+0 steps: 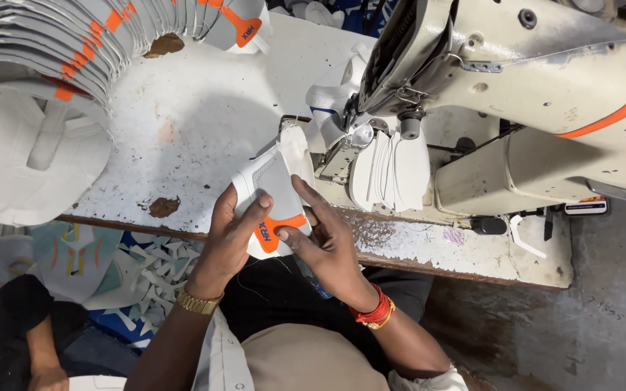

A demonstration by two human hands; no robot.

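**Two hands grip a shoe upper beside a sewing machine**

Just left of the cream metal sewing machine (516, 94), the left hand (230, 235) and right hand (327, 242) both clasp a curved white textured shoe upper (273, 192) with an orange tab. Farther left, a fanned stack of matching uppers (45, 51) arcs over the worn, chipped white table (204, 108).

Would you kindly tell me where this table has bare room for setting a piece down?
The widest bare patch of the white table lies between the curved stack of shoe pieces and the sewing machine. It is crowded at the needle, where both hands hold a white-and-orange piece.
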